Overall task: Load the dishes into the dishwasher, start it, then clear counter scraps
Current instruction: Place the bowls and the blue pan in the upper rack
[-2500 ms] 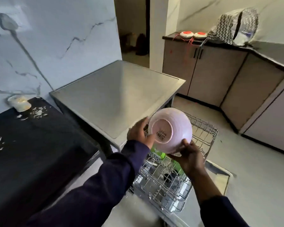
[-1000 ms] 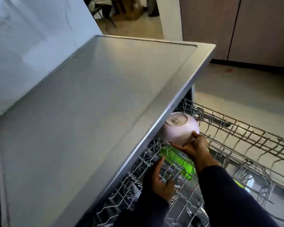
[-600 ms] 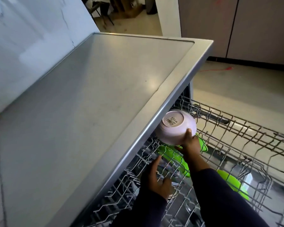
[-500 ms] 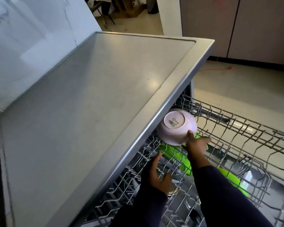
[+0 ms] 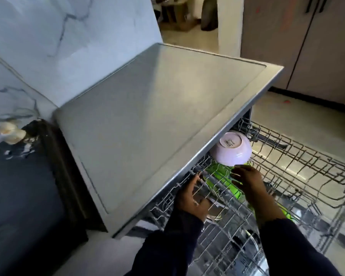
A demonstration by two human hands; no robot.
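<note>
The bowl [image 5: 231, 149] sat upturned at the rack's [image 5: 299, 168] back. The right hand [image 5: 246, 181] hovered just beside it, fingers loose; the left hand [image 5: 191, 196] gripped the rack wires. Loading was underway; starting and the bench [image 5: 18, 192] scraps [image 5: 22, 149] remained.

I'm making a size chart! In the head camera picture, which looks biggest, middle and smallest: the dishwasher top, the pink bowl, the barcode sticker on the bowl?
1. Dishwasher top
2. Pink bowl, upside down in the rack
3. Barcode sticker
</note>
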